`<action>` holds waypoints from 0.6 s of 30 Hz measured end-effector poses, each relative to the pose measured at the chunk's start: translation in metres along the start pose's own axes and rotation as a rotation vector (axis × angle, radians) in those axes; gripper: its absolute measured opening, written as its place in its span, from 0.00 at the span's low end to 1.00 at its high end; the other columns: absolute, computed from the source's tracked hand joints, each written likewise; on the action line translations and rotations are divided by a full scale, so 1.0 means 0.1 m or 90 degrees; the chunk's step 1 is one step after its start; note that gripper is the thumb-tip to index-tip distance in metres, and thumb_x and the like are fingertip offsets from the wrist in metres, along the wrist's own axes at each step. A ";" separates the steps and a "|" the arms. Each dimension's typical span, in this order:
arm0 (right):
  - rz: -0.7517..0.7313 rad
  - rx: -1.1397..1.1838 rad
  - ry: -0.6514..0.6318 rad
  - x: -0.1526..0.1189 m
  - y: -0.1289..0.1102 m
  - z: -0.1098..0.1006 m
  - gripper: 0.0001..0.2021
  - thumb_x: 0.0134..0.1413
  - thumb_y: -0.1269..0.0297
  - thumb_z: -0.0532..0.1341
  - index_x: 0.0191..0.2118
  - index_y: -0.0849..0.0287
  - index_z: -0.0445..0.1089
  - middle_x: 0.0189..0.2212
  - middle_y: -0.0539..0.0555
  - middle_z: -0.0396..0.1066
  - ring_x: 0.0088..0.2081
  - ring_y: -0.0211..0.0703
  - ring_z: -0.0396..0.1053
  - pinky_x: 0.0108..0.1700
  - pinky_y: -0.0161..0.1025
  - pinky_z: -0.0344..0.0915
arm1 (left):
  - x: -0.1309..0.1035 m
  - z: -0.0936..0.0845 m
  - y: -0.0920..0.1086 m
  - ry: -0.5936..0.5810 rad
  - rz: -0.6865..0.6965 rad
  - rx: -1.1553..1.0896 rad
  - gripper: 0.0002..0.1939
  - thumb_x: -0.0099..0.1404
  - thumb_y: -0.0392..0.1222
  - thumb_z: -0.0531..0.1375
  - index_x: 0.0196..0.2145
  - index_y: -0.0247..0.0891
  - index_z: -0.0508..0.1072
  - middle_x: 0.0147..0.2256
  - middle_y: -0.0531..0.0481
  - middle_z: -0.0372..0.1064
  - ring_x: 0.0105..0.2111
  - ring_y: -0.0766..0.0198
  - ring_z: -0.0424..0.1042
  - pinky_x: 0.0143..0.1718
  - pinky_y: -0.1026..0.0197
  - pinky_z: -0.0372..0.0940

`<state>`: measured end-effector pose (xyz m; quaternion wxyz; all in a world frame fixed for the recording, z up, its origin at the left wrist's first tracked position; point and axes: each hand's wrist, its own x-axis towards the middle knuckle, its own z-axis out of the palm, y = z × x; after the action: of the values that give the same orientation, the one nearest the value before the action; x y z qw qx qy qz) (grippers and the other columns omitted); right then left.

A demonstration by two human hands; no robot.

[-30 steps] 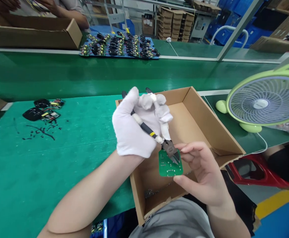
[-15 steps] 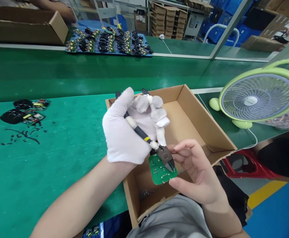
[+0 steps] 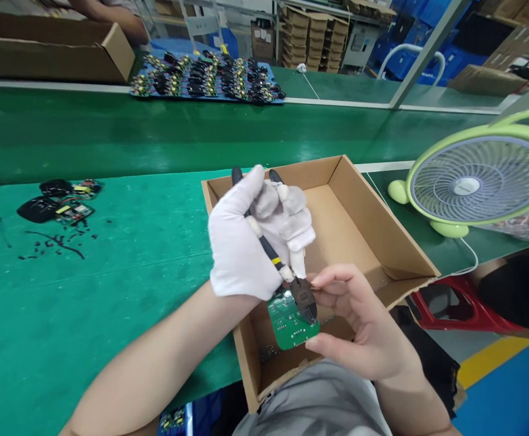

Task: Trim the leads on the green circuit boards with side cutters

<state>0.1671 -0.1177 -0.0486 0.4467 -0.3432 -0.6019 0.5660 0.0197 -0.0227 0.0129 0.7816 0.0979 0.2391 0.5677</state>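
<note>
My left hand (image 3: 239, 242), in a white glove, is wrapped round a pair of side cutters (image 3: 304, 298) with dark, tape-wrapped handles. The cutter jaws lie over the right part of a green circuit board (image 3: 286, 324), close to its surface; whether they touch it is hard to tell. My bare right hand (image 3: 368, 330) grips that board along its right edge, thumb at the near corner and fingers behind. Both hands are above an open cardboard box (image 3: 382, 242), which has small cut bits at its near end.
On the green mat at left lie circuit boards with black housings (image 3: 39, 209) and scattered black scraps (image 3: 59, 242). A blue tray (image 3: 207, 91) of assemblies and a carton (image 3: 64, 57) stand beyond, near another person's arm (image 3: 109, 18). A green fan (image 3: 480, 181) is at right.
The cutter jaws look more closed than before. The circuit board has shifted slightly down and left under them, and the whole view has slid a little to the right.
</note>
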 end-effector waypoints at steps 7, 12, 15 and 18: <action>0.019 -0.015 -0.018 0.00 0.00 -0.01 0.24 0.59 0.75 0.68 0.56 0.49 0.63 0.55 0.56 0.70 0.57 0.46 0.72 0.63 0.45 0.68 | -0.01 0.04 0.01 0.046 0.025 -0.019 0.31 0.77 0.51 0.39 0.16 0.38 0.49 0.18 0.50 0.54 0.12 0.70 0.51 0.11 0.65 0.44; 0.010 -0.007 -0.018 0.02 0.01 0.00 0.25 0.59 0.77 0.67 0.57 0.48 0.62 0.55 0.55 0.70 0.58 0.46 0.72 0.63 0.46 0.68 | -0.02 0.05 0.03 0.043 0.025 -0.021 0.32 0.77 0.50 0.39 0.16 0.37 0.50 0.18 0.49 0.55 0.13 0.70 0.51 0.11 0.66 0.46; 0.005 0.001 -0.032 0.02 0.01 -0.01 0.27 0.59 0.79 0.67 0.58 0.47 0.62 0.55 0.55 0.70 0.58 0.45 0.71 0.63 0.45 0.67 | -0.03 0.05 0.03 0.021 0.025 0.000 0.32 0.77 0.50 0.38 0.15 0.37 0.50 0.18 0.49 0.54 0.13 0.69 0.51 0.11 0.66 0.47; -0.001 0.000 -0.047 0.02 0.01 -0.01 0.28 0.59 0.79 0.67 0.59 0.46 0.61 0.55 0.54 0.70 0.56 0.44 0.72 0.62 0.44 0.67 | -0.02 0.03 0.02 -0.014 0.002 0.013 0.33 0.77 0.52 0.39 0.15 0.37 0.50 0.19 0.49 0.54 0.13 0.69 0.52 0.12 0.66 0.47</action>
<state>0.1669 -0.1155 -0.0498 0.4244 -0.3215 -0.6185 0.5780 0.0191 -0.0240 0.0172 0.7821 0.1125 0.2365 0.5654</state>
